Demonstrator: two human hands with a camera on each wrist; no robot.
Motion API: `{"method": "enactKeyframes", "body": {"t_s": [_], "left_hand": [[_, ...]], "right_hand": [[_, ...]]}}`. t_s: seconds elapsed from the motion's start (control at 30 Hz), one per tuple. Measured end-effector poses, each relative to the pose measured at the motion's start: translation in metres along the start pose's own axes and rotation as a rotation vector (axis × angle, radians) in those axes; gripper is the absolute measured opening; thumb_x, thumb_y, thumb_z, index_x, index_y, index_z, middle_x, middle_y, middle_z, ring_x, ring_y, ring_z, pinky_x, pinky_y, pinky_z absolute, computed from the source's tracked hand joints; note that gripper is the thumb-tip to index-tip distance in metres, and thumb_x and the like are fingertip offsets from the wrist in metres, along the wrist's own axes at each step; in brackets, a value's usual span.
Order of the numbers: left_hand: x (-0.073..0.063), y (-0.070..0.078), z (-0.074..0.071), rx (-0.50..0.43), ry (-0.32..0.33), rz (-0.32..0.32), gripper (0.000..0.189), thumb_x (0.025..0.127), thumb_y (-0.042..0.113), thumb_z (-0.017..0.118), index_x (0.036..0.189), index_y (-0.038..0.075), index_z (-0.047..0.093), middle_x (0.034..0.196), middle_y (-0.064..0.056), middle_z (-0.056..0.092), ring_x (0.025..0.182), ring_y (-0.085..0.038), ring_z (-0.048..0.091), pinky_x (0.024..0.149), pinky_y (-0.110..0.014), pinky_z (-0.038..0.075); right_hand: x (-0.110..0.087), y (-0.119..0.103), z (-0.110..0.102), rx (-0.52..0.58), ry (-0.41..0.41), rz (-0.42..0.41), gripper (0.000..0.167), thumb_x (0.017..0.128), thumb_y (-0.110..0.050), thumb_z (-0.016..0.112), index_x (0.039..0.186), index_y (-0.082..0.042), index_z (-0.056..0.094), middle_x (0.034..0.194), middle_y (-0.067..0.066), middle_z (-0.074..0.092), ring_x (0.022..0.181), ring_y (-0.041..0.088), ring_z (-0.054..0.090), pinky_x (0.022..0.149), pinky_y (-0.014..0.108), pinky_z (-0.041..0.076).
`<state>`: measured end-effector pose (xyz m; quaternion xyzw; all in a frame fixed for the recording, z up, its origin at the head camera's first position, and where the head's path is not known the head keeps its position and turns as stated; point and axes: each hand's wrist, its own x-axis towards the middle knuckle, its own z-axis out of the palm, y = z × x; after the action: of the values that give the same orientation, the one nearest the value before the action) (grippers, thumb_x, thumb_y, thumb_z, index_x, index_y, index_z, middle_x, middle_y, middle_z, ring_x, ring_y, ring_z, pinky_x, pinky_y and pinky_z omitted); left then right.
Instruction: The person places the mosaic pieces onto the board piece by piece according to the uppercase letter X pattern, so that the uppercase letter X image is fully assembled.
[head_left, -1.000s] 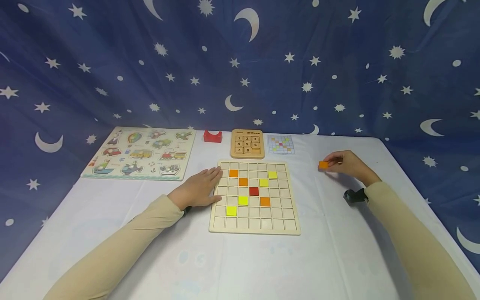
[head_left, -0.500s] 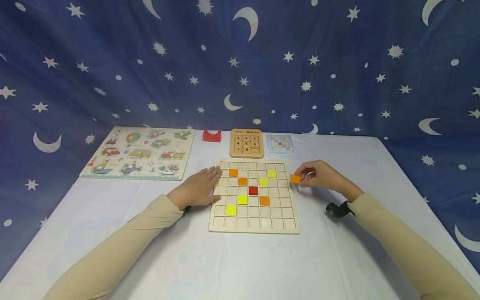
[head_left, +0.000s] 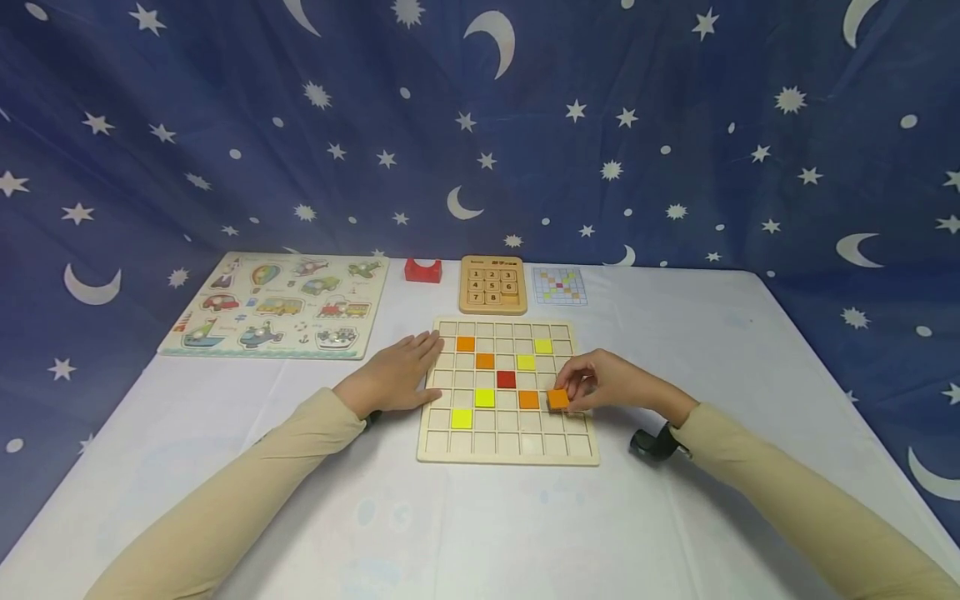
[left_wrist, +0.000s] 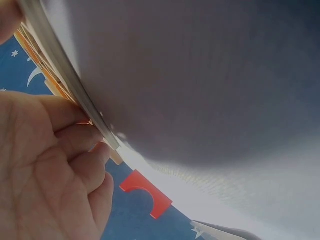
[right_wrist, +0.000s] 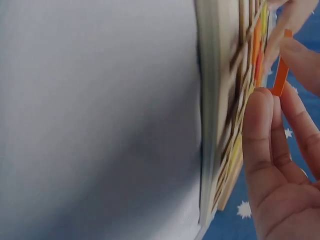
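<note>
My right hand (head_left: pixel 611 383) pinches an orange square tile (head_left: pixel 558 400) between thumb and fingers, above the right part of a wooden grid board (head_left: pixel 510 457). In the right wrist view the tile (right_wrist: pixel 282 75) appears edge-on, tilted, over the board's cells. An orange tile (head_left: pixel 528 400) lies in the board just left of the held one. A red tile (head_left: pixel 506 379), two other orange tiles and several yellow tiles (head_left: pixel 484 398) form crossing diagonals in the cells. My left hand (head_left: pixel 393 375) rests flat at the board's left edge, its fingertips and thumb touching the rim.
Behind the board lie a wooden number puzzle (head_left: pixel 492 285), a printed pattern card (head_left: pixel 560 286) and a red block with a curved notch (head_left: pixel 423 271). A vehicle picture puzzle (head_left: pixel 277 304) lies at the back left. A starry blue curtain (head_left: pixel 480 125) hangs behind the table.
My right hand has carried the orange tile left and nearer to me, from the table's right side to over the board. The left hand stays in place.
</note>
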<state>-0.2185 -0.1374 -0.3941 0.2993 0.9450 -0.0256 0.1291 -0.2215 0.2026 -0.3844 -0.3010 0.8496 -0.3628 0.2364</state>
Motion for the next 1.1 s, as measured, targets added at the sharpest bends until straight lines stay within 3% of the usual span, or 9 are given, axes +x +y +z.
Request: {"method": "enactKeyframes", "body": {"t_s": [0.3, 1.1], "left_hand": [[-0.0004, -0.0011, 0.0007, -0.001, 0.009, 0.003, 0.079, 0.094, 0.048, 0.048, 0.148, -0.002, 0.019, 0.157, -0.018, 0.017, 0.146, -0.03, 0.016, 0.121, -0.042, 0.016], [-0.0002, 0.0001, 0.0019, -0.013, 0.003, -0.001, 0.08, 0.094, 0.048, 0.048, 0.149, -0.002, 0.018, 0.157, -0.018, 0.016, 0.146, -0.03, 0.016, 0.121, -0.042, 0.016]], "right_hand": [[0.005, 0.0007, 0.0101, -0.008, -0.086, -0.002, 0.023, 0.072, -0.008, 0.08, 0.091, -0.004, 0.068, 0.077, 0.007, 0.063, 0.068, 0.01, 0.053, 0.061, 0.018, 0.049], [0.0039, -0.0009, 0.0103, -0.04, -0.123, -0.049, 0.018, 0.074, -0.009, 0.078, 0.089, -0.007, 0.071, 0.087, 0.006, 0.065, 0.073, 0.013, 0.055, 0.063, 0.018, 0.05]]}}
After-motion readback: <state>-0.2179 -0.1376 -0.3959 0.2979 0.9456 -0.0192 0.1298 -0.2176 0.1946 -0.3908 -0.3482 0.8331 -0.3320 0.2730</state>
